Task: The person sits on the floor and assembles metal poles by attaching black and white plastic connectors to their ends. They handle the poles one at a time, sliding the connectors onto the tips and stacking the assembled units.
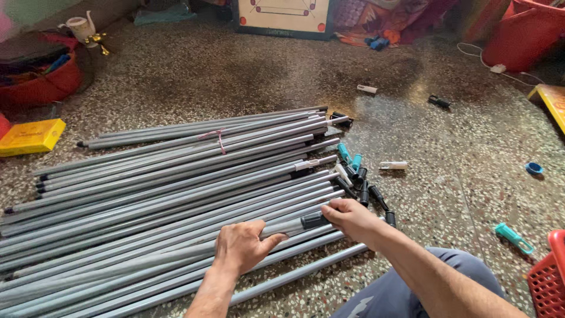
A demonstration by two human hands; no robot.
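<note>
Several long grey rods (165, 194) lie side by side on the speckled floor. My left hand (241, 246) grips one grey rod (282, 228) near its right end. My right hand (352, 217) pinches the dark cap (313, 221) on that rod's tip. Beyond my fingers lie loose black caps (368, 191) and teal caps (348, 156). A pink string (219, 140) ties a bundle of rods at the back of the pile.
A red basket (547, 280) stands at the right edge with a teal piece (513, 237) next to it. A yellow box (30, 136) and red tub (41, 85) are at left. A game board (285, 17) and red bucket (524, 32) stand at the back.
</note>
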